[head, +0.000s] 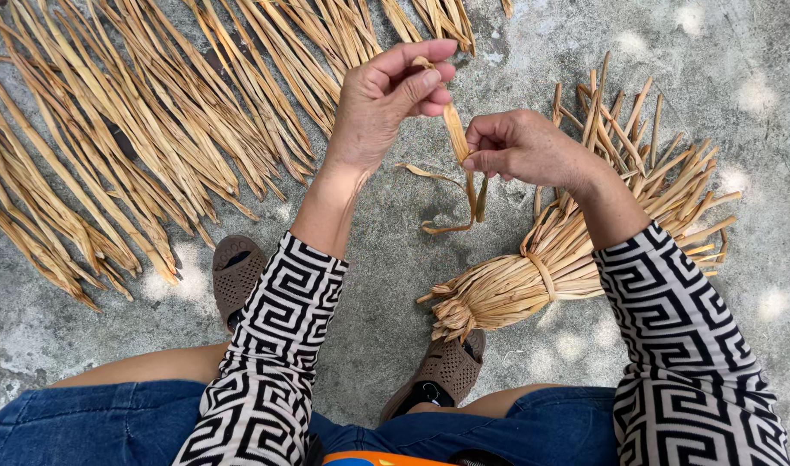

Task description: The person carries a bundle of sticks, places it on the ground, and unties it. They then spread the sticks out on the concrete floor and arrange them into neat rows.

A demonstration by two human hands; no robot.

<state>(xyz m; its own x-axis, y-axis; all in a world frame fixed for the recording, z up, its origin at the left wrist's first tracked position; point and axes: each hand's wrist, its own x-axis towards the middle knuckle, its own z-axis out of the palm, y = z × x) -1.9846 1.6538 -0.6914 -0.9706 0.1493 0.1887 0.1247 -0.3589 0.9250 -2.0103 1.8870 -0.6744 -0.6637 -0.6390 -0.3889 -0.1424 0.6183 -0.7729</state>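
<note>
Straw-coloured and dry, a single leaf strip (458, 138) hangs between two bare hands above the grey concrete floor (533, 52). The left hand (386, 99), at about eleven o'clock from the frame's middle, has thumb and fingers pressed together on the strip's top end. The right hand (520, 148), at about one o'clock, pinches the same strip a little lower, fingertips shut tight on it. Below the right-hand pinch the strip splits into thin tails that curl loosely.

It looks very light, papery and limp along its length, yet likely brittle enough to crack if bent sharply; gripping near the upper end, where it is widest and flattest, seems the safest hold.

A tied bundle (576, 246) of similar strips lies on the floor at four o'clock, bound round its middle, its knotted end just beside the right sandal (442, 371). Rows of loose leaves (136, 129) are spread across the floor from nine to twelve o'clock, near the left sandal (235, 276).
</note>
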